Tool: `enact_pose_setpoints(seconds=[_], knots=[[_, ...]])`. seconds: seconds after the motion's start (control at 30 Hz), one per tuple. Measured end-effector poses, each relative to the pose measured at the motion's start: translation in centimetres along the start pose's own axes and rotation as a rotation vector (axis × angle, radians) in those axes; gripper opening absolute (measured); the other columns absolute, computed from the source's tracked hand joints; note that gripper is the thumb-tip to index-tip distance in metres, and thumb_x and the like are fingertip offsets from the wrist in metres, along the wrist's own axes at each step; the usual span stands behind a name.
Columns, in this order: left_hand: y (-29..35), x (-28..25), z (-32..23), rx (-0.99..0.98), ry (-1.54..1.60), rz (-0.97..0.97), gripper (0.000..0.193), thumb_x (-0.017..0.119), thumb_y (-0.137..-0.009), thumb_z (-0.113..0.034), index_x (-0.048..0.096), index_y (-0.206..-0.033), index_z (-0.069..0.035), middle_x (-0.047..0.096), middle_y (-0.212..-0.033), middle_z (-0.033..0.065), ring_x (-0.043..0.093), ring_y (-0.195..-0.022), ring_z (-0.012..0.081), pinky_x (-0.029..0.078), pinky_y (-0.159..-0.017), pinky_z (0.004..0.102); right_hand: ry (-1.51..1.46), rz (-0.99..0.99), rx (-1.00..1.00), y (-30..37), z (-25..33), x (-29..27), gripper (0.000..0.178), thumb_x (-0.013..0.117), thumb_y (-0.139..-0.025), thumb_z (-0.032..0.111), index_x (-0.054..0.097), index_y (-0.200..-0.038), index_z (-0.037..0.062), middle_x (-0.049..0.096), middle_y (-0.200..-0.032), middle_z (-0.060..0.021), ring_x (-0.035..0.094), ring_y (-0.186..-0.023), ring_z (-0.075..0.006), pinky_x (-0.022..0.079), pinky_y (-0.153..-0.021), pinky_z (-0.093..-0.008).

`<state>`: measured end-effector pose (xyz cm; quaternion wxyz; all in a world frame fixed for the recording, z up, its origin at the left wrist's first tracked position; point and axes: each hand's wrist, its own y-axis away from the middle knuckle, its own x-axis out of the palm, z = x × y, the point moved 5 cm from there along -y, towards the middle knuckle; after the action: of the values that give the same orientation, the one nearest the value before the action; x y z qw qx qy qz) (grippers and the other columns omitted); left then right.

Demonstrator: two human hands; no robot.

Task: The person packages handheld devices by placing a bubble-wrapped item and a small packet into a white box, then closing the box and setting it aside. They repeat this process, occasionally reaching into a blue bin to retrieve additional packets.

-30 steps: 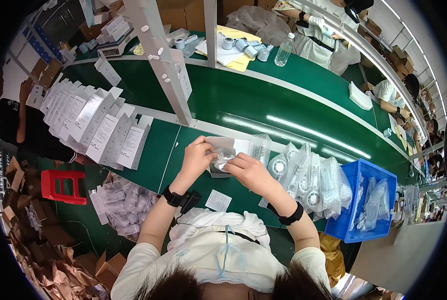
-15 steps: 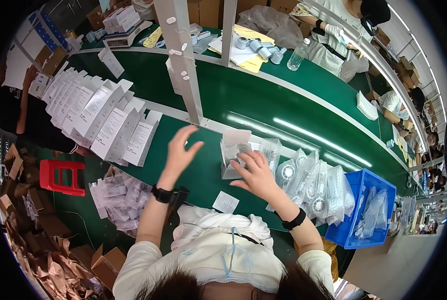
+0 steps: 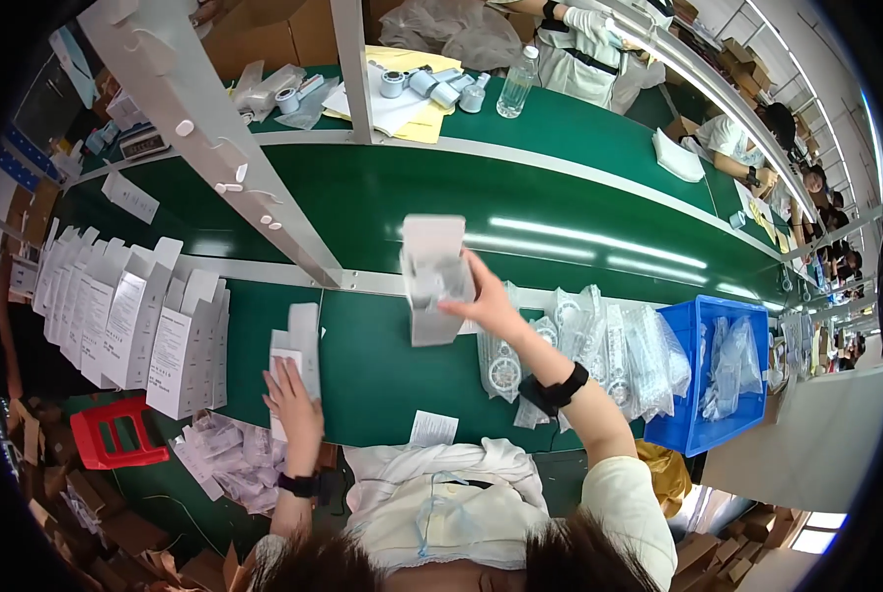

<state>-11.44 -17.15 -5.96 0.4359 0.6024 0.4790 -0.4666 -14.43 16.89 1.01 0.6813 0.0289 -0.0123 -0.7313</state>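
Note:
My right hand [image 3: 486, 301] is closed around the side of an open white box [image 3: 433, 329], its thumb over the front edge. The box's lid flap stands up, and clear plastic packaging [image 3: 436, 281] shows inside. Farther left, my left hand [image 3: 295, 407] is on another white box [image 3: 305, 340] with a raised flap, fingers over its face; the thumb is hard to make out. A row of similar upright printed white boxes [image 3: 170, 360] stands left of it. A printed paper slip [image 3: 433, 428] lies near the table's front edge.
Bubble-wrapped parts [image 3: 614, 360] line the table on the right, beside a blue bin [image 3: 710, 419] holding more bags. A slanted metal post [image 3: 219, 148] rises behind. A red stool [image 3: 115, 434] and a pile of plastic-wrapped items [image 3: 239, 459] are at lower left. Co-workers are across the line.
My view has shifted. My left hand has gone from the air down to a white box at the left. My right hand, earlier over the open box, now grips its side and holds it up.

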Motion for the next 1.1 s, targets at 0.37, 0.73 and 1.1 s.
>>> enact_pose_setpoints(seconds=[0.37,0.73,1.1], knots=[[-5.4,0.2,-2.2,0.035,0.362,0.142,0.091,0.078,-0.057,-0.020,0.028,-0.132,-0.008,0.033,-0.127,0.0199,0.031,-0.118,0.0379,0.027,-0.099,0.0460,0.107,-0.395,-0.199,-15.0,-3.6,-13.2,0.090,0.074,-0.067,0.024,0.020,-0.136,0.0008,0.048,-0.119,-0.0189,0.052,-0.104,-0.0259,0.042,-0.087,-0.0322],[-6.4,-4.8,-9.2,0.224,1.324,0.282,0.092,0.079,-0.051,-0.010,0.029,-0.128,-0.011,0.035,-0.129,0.0144,0.037,-0.118,0.0255,0.034,-0.097,0.0370,1.129,0.046,0.659,3.2,-13.5,-6.6,0.084,0.068,-0.068,0.028,0.022,-0.132,-0.0012,0.052,-0.099,-0.0295,0.056,-0.089,-0.0420,0.047,-0.078,-0.0421],[-3.9,-2.3,-18.3,0.701,0.885,-0.120,0.075,0.081,-0.052,-0.011,0.030,-0.107,-0.013,0.031,-0.131,0.0195,0.036,-0.117,0.0393,0.034,-0.094,0.0443,-0.335,-0.619,0.012,10.3,2.6,-8.5,0.048,0.048,-0.076,-0.002,0.031,-0.121,0.0039,0.048,-0.107,-0.0119,0.049,-0.099,-0.0208,0.042,-0.084,-0.0359]])
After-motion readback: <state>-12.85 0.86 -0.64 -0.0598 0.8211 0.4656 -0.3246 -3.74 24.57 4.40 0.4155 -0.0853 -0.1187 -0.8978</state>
